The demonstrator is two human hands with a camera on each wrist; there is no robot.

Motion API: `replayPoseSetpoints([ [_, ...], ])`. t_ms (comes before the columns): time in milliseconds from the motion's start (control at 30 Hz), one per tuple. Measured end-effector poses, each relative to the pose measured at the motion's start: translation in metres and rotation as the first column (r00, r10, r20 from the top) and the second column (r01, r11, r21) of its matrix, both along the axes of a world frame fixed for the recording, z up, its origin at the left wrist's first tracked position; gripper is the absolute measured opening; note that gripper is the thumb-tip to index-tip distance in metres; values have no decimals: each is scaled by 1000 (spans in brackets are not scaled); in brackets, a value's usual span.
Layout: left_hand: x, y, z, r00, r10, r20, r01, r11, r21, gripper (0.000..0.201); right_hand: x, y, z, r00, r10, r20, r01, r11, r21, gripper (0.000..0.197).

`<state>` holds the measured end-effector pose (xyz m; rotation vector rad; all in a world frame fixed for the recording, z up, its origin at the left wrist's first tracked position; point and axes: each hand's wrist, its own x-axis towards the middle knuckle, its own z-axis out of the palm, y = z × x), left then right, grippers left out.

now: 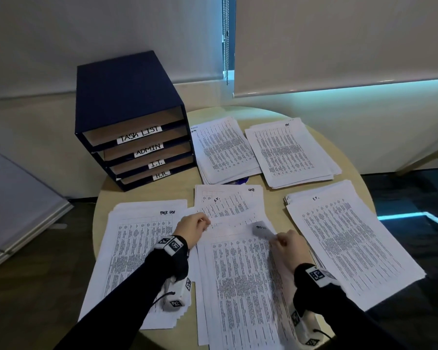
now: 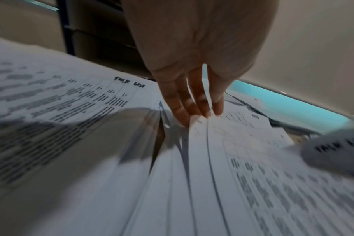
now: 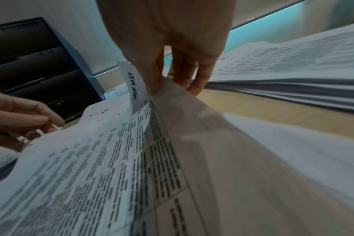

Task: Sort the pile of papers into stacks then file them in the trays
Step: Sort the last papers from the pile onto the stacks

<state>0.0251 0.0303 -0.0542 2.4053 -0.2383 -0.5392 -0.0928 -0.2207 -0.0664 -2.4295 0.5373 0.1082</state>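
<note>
An unsorted pile (image 1: 225, 203) lies at the middle of the round table (image 1: 238, 112). Its top sheet (image 1: 238, 274) is marked "Task list" on its far right corner (image 3: 135, 83). My right hand (image 1: 280, 238) pinches that corner between thumb and fingers (image 3: 154, 91) and curls it up off the pile. My left hand (image 1: 202, 222) is at the sheet's far left edge, fingers (image 2: 194, 115) fairly straight, tips touching the paper edges. The blue tray cabinet (image 1: 137, 137), labelled TASK LIST, ADMIN, I.T. and H.R., stands at the far left.
A "Task list" stack (image 1: 137, 236) lies left of the pile, under my left forearm. An I.T. stack (image 1: 347, 236) lies on the right. Two more stacks (image 1: 223, 147) (image 1: 288, 152) sit at the back. Window blinds hang behind the table.
</note>
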Motion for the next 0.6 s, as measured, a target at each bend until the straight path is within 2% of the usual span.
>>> replayPoseSetpoints([
  [33,2,1,0,998,50,-37,-51,998,-29,25,-3,-2,1,1000,4,23,-5,1000,25,10],
  [100,4,3,1,991,99,-92,-104,993,-61,25,-10,-8,-1,999,-17,45,13,995,101,31],
  [200,6,4,2,987,88,-137,-98,992,-73,22,-21,-19,-1,997,-61,56,52,988,149,24],
  [300,6,5,3,984,72,-165,-90,991,-100,20,-31,-27,-5,993,-75,94,50,969,242,35],
  [433,2,7,3,983,54,-178,-75,991,-113,5,-33,-23,-4,994,-43,104,7,946,323,28],
  [500,0,6,4,985,-5,-174,-15,993,-114,7,-31,-18,-6,995,-11,99,-21,949,315,26],
  [600,-2,-3,12,981,-182,-68,189,976,111,12,-25,-12,-12,999,-12,37,1,958,288,18],
])
